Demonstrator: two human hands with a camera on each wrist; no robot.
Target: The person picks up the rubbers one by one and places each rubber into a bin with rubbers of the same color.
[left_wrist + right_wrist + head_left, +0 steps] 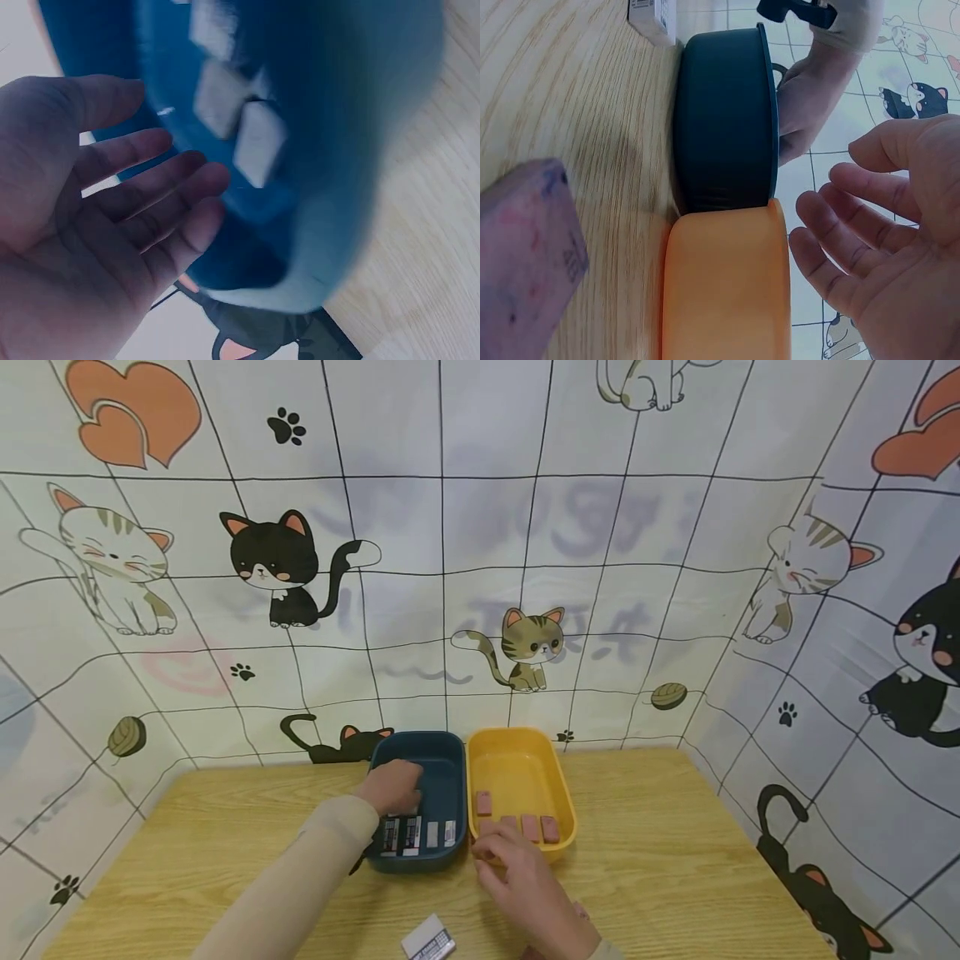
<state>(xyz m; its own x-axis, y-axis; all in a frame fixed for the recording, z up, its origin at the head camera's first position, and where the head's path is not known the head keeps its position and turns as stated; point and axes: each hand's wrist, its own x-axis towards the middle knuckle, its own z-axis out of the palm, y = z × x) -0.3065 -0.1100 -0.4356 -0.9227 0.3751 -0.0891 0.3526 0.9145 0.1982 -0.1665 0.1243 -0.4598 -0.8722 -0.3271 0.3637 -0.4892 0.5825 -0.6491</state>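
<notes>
Inside the blue bin (423, 743), my left hand (392, 785) reaches over the far-left part. In the left wrist view its fingers (180, 180) are loosely bent, with nothing held. Several small boxes (412, 835) with black-and-white or pale faces lie along the bin's near end. My right hand (521, 881) is at the near rim of the yellow bin (517, 737), partly hiding it. Its fingers (840, 232) look relaxed and hold nothing in the right wrist view. Several pink blocks (530, 827) lie in the yellow bin.
A white box (428, 939) with printed labelling lies on the wooden table (660, 860) in front of the bins. A pink printed block (532, 262) sits close to the right wrist camera. Cat-patterned cloth (405, 593) hangs behind the table.
</notes>
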